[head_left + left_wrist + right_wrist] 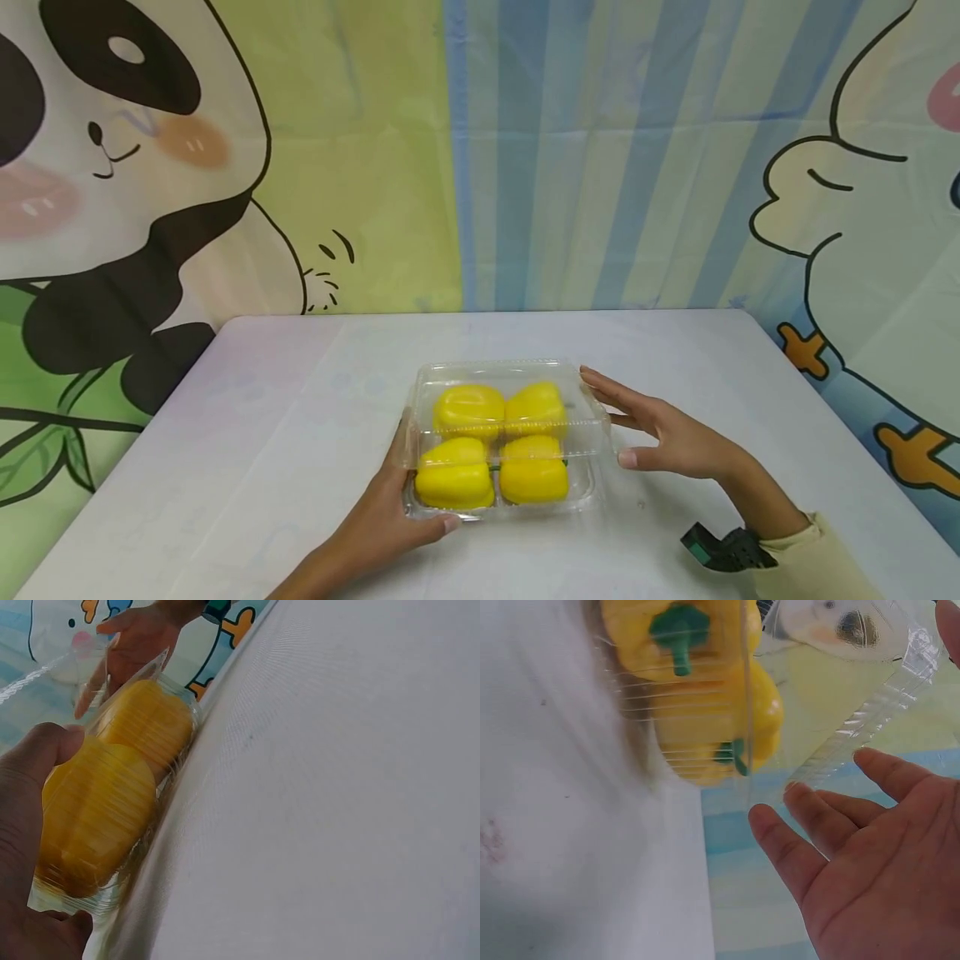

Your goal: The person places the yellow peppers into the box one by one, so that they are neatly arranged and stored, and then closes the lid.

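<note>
A clear plastic clamshell box holds several yellow bell peppers with green stems, which show in the right wrist view. Its clear lid stands partly raised over them. Along the box's left side lies my left hand, thumb stretched out at the front corner; in the left wrist view this hand is right against the box wall. My right hand is at the right side, fingers extended and fingertips at the lid's edge. The right wrist view shows that palm with spread fingers beside the lid.
The box rests on a white table. Behind the table hangs a printed cloth backdrop with a panda and stripes. A dark band with a device is on the right wrist, next to a pale sleeve.
</note>
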The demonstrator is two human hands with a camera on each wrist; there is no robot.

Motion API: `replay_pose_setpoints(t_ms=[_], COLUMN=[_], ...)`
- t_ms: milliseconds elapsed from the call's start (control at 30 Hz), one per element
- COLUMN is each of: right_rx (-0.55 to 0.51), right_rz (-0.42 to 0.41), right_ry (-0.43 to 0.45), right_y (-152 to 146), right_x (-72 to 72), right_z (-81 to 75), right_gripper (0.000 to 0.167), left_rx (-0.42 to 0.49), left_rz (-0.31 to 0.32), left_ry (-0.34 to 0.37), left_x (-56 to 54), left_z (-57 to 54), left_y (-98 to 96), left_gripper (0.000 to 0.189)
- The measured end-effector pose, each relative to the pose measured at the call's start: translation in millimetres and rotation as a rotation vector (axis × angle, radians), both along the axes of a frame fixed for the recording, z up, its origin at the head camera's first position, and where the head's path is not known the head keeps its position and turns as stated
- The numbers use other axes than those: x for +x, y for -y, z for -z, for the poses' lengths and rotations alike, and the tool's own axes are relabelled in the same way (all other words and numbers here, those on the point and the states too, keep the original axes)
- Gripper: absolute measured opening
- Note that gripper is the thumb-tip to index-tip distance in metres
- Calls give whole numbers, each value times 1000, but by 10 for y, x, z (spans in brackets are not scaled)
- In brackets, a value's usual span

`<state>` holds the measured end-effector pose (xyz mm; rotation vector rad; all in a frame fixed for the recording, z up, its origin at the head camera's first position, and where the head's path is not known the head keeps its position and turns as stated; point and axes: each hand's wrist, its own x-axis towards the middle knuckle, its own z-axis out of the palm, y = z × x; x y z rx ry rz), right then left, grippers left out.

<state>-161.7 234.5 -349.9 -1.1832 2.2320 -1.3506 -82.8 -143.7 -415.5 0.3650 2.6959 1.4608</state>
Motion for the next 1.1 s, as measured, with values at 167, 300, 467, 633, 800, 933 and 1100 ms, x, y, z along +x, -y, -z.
replay_pose_setpoints(t_ms=[167, 300, 467, 633, 800, 933, 1100], right_rx=[21, 79, 143, 172, 192, 201, 185], right_rz=[-25, -12, -3, -12, -1, -2, -15], right_ry=[38, 76, 148, 159, 135, 141, 152], right_y=[-8, -5, -1, 10, 29, 39, 36], right_x=[18, 33, 59, 79, 93, 97, 97], right_z=[75, 117, 150, 175, 196, 217, 249], right_gripper=[95, 102, 106, 109, 113, 115, 117], left_rx=[15, 36, 52, 27, 36, 61, 99], left_rz=[-2, 11, 2, -22, -21, -22, -37], left_ry=[-30, -65, -49, -33, -50, -56, -42], left_x=[-3, -6, -2, 17, 17, 13, 10], left_z=[13, 34, 20, 2, 6, 13, 8], left_y=[2, 7, 0, -3, 1, 7, 10], left_gripper=[132, 132, 133, 134, 136, 138, 141])
